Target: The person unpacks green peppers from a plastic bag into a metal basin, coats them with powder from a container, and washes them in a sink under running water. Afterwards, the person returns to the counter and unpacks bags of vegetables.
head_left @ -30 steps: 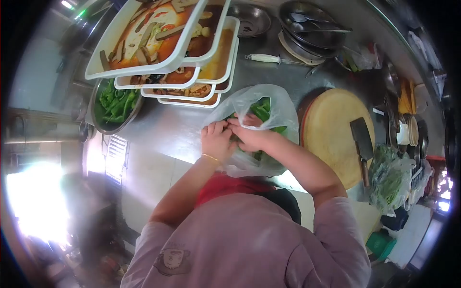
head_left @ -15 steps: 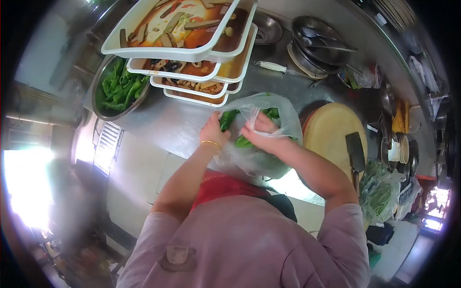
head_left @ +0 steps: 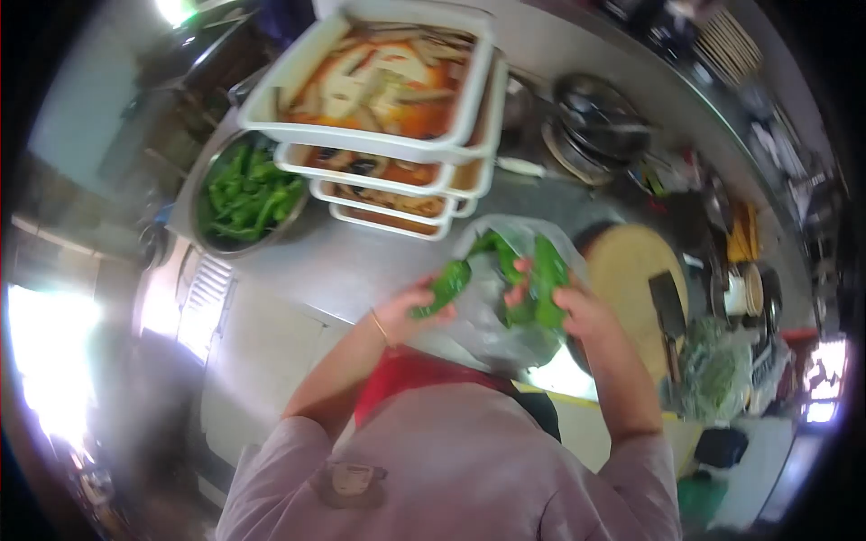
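My left hand (head_left: 409, 313) is closed around a green pepper (head_left: 445, 287), held just left of a clear plastic bag (head_left: 490, 335). My right hand (head_left: 577, 309) grips other green peppers (head_left: 547, 281) at the bag's open mouth, its fingers wrapped about them. More green shows inside the bag, partly hidden by the plastic. To the left stands a metal bowl (head_left: 204, 236) with many long green peppers (head_left: 248, 203) in it.
Stacked white trays (head_left: 361, 135) of food in reddish sauce stand at the back. A round chopping board (head_left: 622, 270) with a cleaver (head_left: 667, 307) lies right of the bag. Behind are a white-handled knife (head_left: 520, 167), dark pans (head_left: 600, 117) and bagged greens (head_left: 717, 370).
My right hand has come out of the bag with green peppers in its grip. My left hand has drawn its pepper away from the bag's edge. The view has shifted somewhat.
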Available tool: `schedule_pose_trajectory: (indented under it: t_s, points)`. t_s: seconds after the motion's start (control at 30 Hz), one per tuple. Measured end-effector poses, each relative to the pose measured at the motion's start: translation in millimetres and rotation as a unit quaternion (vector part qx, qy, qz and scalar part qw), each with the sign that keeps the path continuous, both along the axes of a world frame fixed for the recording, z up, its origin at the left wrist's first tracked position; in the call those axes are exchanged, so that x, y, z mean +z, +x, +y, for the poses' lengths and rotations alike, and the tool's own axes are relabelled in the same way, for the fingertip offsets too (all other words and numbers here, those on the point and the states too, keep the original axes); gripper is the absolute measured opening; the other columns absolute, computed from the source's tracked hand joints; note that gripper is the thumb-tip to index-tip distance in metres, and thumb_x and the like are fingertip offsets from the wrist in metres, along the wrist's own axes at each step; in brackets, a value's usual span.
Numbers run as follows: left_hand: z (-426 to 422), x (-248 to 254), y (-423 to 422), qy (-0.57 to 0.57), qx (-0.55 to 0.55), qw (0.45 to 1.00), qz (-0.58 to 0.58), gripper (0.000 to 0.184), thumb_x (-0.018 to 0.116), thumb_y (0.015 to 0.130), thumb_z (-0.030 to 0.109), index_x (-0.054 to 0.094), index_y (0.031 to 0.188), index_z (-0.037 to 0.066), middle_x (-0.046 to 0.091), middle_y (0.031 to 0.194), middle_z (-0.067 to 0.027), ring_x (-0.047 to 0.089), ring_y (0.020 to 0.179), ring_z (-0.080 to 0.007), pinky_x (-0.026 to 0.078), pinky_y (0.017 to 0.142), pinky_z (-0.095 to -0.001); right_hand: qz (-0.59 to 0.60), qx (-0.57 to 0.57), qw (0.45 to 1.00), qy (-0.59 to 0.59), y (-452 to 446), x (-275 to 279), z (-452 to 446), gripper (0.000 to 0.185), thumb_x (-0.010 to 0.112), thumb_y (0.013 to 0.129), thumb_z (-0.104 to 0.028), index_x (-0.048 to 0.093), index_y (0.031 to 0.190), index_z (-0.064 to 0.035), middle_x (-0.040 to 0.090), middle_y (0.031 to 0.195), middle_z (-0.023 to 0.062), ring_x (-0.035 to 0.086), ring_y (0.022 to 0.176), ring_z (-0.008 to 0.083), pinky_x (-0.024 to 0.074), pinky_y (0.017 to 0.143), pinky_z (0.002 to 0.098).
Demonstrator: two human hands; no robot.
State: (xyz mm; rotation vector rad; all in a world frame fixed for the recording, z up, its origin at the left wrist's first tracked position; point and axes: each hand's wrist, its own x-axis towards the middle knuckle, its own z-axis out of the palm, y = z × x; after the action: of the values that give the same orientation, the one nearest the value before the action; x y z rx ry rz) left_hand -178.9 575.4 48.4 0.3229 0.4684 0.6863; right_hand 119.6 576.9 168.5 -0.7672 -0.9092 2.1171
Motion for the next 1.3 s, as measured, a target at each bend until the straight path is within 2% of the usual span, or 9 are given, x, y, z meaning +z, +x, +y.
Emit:
schedule_pose_trajectory:
  t_s: [0.13, 0.23, 0.4, 0.53, 0.63, 0.77, 0.97, 1.1, 1.3]
  points:
    - [-48.1, 3.9, -70.9, 0.049, -0.052, 0.989, 0.132, 0.065, 0.060, 0.079, 0.014, 0.033, 0.138, 0.013, 0.059, 0.106, -0.0139, 0.062, 0.084, -0.0233, 0.054, 0.062, -0.0347, 0.076, 0.078, 0.990, -0.091, -51.9, -22.7, -18.7, 0.072, 0.071, 0.079, -0.027, 0.036, 0.137, -0.0028, 0.058, 0.111, 0.0155, 0.061, 0.100, 0.0296, 0.0492, 0.088, 0.0449]
    - [-81.4, -16.3, -138.1, -0.031, 0.066, 0.996, 0.058, 0.068, 0.060, 0.079, 0.014, 0.031, 0.140, 0.017, 0.059, 0.105, -0.0114, 0.059, 0.070, -0.0172, 0.048, 0.053, -0.0278, -0.003, 0.113, 0.982, -0.154, -120.6, -49.9, -19.6, 0.064, 0.067, 0.083, -0.026, 0.038, 0.136, -0.0033, 0.058, 0.111, 0.0149, 0.061, 0.099, 0.0294, 0.0507, 0.085, 0.0444]
    - [-64.5, 39.1, -233.3, 0.002, 0.326, 0.899, 0.292, 0.067, 0.056, 0.082, 0.009, 0.030, 0.143, 0.015, 0.059, 0.102, -0.0084, 0.054, 0.067, -0.0129, 0.042, 0.049, -0.0250, -0.030, 0.121, 0.970, -0.207, -268.1, -52.5, 29.0, 0.040, 0.059, 0.090, -0.027, 0.048, 0.123, -0.0057, 0.058, 0.112, 0.0115, 0.062, 0.096, 0.0272, 0.0526, 0.080, 0.0432]
    - [16.2, 67.3, -308.0, 0.173, 0.385, 0.807, 0.413, 0.066, 0.054, 0.088, 0.010, 0.026, 0.147, 0.009, 0.049, 0.132, -0.0134, 0.053, 0.112, -0.0221, 0.043, 0.094, -0.0341, 0.063, 0.051, 0.986, -0.145, -375.6, -21.7, 96.8, 0.051, 0.053, 0.094, -0.037, 0.042, 0.134, -0.0085, 0.052, 0.130, 0.0122, 0.056, 0.112, 0.0285, 0.0473, 0.091, 0.0385]
    - [50.2, 118.1, -311.8, 0.196, 0.462, 0.739, 0.450, 0.055, 0.047, 0.092, 0.010, 0.029, 0.143, 0.002, 0.054, 0.126, -0.0115, 0.052, 0.109, -0.0173, 0.039, 0.092, -0.0270, -0.085, -0.097, 0.992, 0.016, -415.7, -8.5, 120.8, 0.054, 0.054, 0.095, -0.030, 0.034, 0.140, -0.0071, 0.041, 0.141, 0.0140, 0.044, 0.127, 0.0282, 0.0420, 0.098, 0.0365]
    - [38.9, 69.2, -311.9, 0.282, 0.461, 0.698, 0.469, 0.038, 0.048, 0.092, 0.008, 0.048, 0.128, -0.003, 0.058, 0.120, -0.0128, 0.056, 0.105, -0.0182, 0.045, 0.088, -0.0279, -0.190, -0.098, 0.953, 0.213, -391.9, -67.6, 81.6, 0.064, 0.066, 0.085, -0.028, 0.037, 0.139, -0.0075, 0.040, 0.142, 0.0140, 0.040, 0.129, 0.0304, 0.0340, 0.105, 0.0387]
    - [-65.0, -41.6, -260.1, 0.123, 0.308, 0.860, 0.387, 0.022, 0.060, 0.089, 0.006, 0.059, 0.109, 0.000, 0.063, 0.094, -0.0058, 0.059, 0.083, -0.0116, 0.049, 0.075, -0.0254, -0.598, 0.016, 0.666, 0.445, -227.1, -90.7, -26.5, 0.046, 0.067, 0.076, -0.021, 0.057, 0.120, -0.0106, 0.049, 0.131, 0.0138, 0.051, 0.116, 0.0334, 0.0379, 0.100, 0.0511]
    - [-92.3, -45.6, -213.7, 0.120, 0.078, 0.906, 0.399, 0.021, 0.060, 0.088, 0.007, 0.061, 0.108, 0.001, 0.064, 0.090, -0.0037, 0.058, 0.082, -0.0088, 0.048, 0.076, -0.0233, -0.763, -0.031, 0.477, 0.436, -145.0, -76.7, -84.7, 0.046, 0.067, 0.074, -0.020, 0.058, 0.118, -0.0134, 0.051, 0.129, 0.0085, 0.054, 0.109, 0.0302, 0.0429, 0.093, 0.0481]
    - [-47.3, 4.5, -130.4, 0.303, -0.095, 0.843, 0.434, 0.022, 0.061, 0.088, 0.013, 0.062, 0.107, 0.002, 0.067, 0.095, -0.0075, 0.062, 0.087, -0.0122, 0.049, 0.080, -0.0254, -0.686, -0.234, 0.466, 0.508, -82.2, -43.6, -106.9, 0.040, 0.068, 0.071, -0.007, 0.061, 0.110, -0.0123, 0.055, 0.123, 0.0096, 0.056, 0.099, 0.0272, 0.0458, 0.077, 0.0409]
